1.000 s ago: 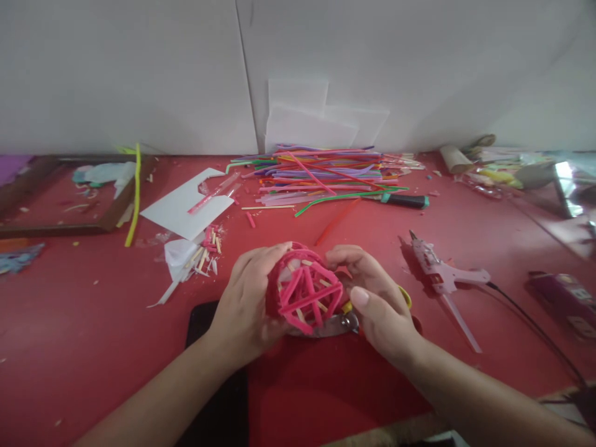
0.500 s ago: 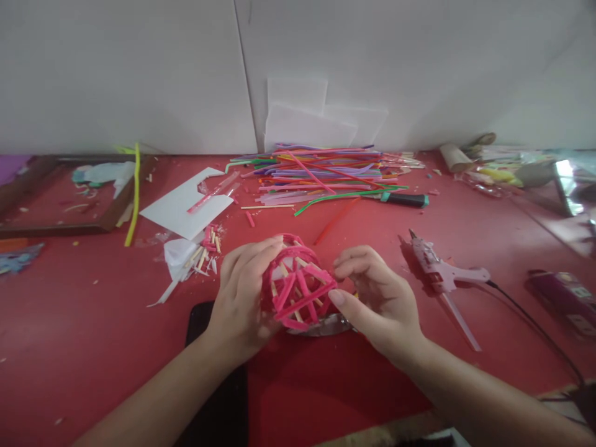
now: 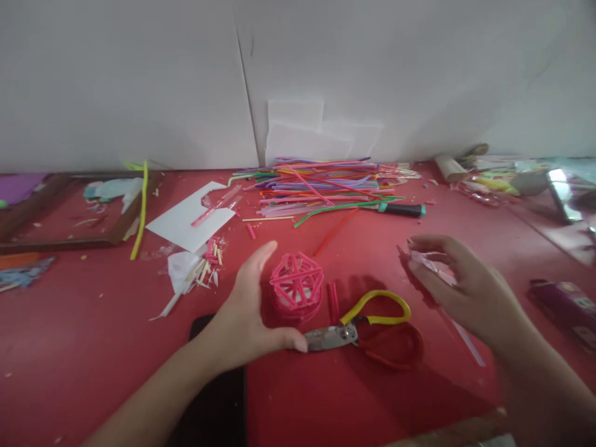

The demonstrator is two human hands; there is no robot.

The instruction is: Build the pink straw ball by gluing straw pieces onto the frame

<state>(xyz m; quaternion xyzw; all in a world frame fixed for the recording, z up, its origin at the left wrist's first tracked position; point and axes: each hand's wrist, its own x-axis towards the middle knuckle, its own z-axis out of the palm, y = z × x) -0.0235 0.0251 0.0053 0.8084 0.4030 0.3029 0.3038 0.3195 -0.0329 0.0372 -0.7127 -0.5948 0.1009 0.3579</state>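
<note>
A small round pink lattice basket [image 3: 297, 287], built from pink strips, stands on the red tabletop. My left hand [image 3: 249, 310] is open beside it, fingers spread round its left side and thumb at the blade tips of the scissors [image 3: 333, 337]. These scissors have one yellow and one red handle and lie in front of the basket. A short pink piece [image 3: 333, 303] lies between basket and scissors. To the right, my right hand [image 3: 459, 282] curls its fingers and thumb round the barrel of a pale pink hot glue gun [image 3: 437, 267], covering most of it; a glue stick [image 3: 468, 344] sticks out behind.
Colourful pipe cleaners [image 3: 321, 180] are heaped at the back near a black-handled tool [image 3: 404, 210]. White card [image 3: 181, 217] and cut scraps [image 3: 205, 267] lie left. A black phone-like slab [image 3: 218, 403] is below my left forearm. A purple box [image 3: 563, 310] sits right.
My left hand has let go of the pink basket, which now stands on the table. My right hand has moved right, away from it, onto the glue gun. The scissors have come into full view.
</note>
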